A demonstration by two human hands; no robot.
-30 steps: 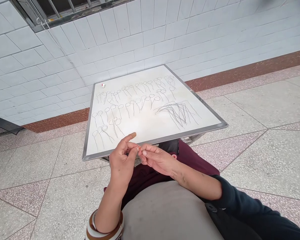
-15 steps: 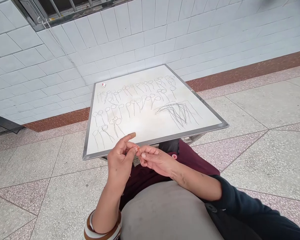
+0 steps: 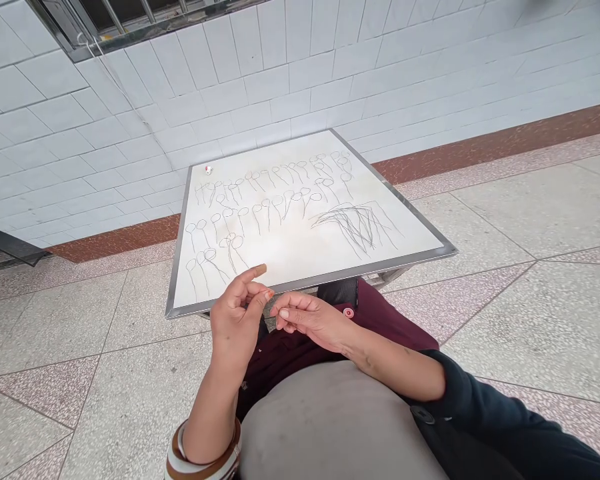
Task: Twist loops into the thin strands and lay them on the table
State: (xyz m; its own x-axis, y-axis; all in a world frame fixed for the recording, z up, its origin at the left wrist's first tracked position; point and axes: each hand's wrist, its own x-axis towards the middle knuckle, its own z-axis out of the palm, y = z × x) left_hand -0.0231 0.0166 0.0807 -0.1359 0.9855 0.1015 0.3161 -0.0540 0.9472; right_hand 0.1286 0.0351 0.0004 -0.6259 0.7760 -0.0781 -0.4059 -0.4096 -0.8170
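Note:
My left hand (image 3: 237,317) is raised at the near edge of the white table, thumb and a finger pinched on a tiny orange-red thing (image 3: 270,294); another finger points out over the tabletop. Just to its right, my right hand (image 3: 313,319) has thumb and fingertips pressed together, and what they hold, if anything, is too small to name. A small gap parts the two hands. On the white table (image 3: 290,250) lie several thin dark loops with long tails, in rows, and a tangled bunch of dark strands (image 3: 353,223) at the right.
A small white and red object (image 3: 209,170) rests at the table's far left corner. Behind the table stands a white tiled wall (image 3: 265,87) with a barred window at the upper left. A hanging cord (image 3: 125,93) runs down the wall. My legs are under the near edge.
My left hand has moved slightly left and away from my right hand, so the fingertips no longer meet. The orange-red thing at the left fingertips shows more clearly.

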